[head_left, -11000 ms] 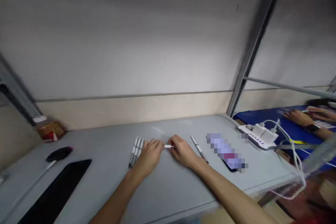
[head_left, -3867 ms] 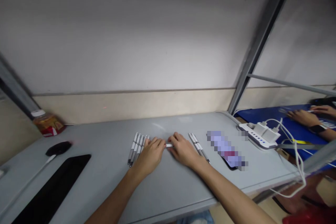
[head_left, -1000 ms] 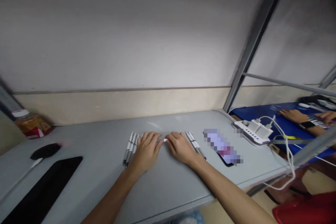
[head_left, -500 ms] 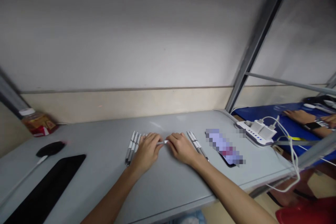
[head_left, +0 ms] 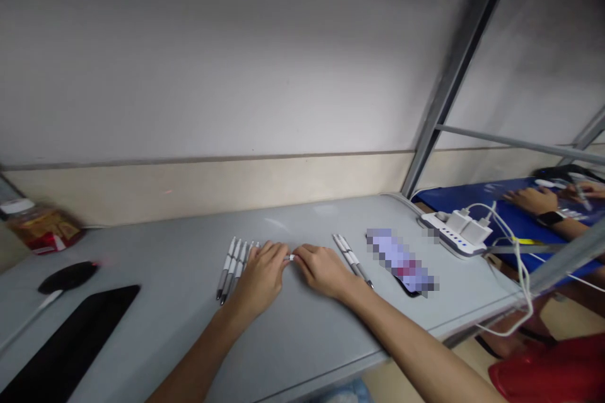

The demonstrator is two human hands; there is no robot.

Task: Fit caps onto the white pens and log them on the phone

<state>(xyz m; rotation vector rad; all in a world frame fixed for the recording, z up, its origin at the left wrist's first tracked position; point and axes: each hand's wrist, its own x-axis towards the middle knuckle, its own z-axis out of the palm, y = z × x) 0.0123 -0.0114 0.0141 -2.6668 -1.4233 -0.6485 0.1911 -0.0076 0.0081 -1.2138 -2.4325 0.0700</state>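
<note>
Between my two hands, just above or on the grey desk, a short length of a white and grey pen (head_left: pixel 290 258) shows; the rest of it is hidden in my fingers. My left hand (head_left: pixel 265 267) is closed on one end, palm down. Closed on the other end is my right hand (head_left: pixel 317 267), its fingertips almost meeting the left ones. Several white pens with grey grips (head_left: pixel 231 267) lie side by side left of my left hand, partly covered by it. Two more such pens (head_left: pixel 352 259) lie together just right of my right hand.
A phone (head_left: pixel 399 261) and a white power strip (head_left: pixel 454 236) with plugs and cables lie to the right. At left are a black tablet-like slab (head_left: pixel 80 340), a round black charger (head_left: pixel 69 277) and a jar (head_left: pixel 42 227). Another person's hands (head_left: pixel 532 200) rest at a blue desk.
My hands have come slightly closer together, so less of the pen shows between them. The view has shifted a little; the pens on the desk keep their arrangement.
</note>
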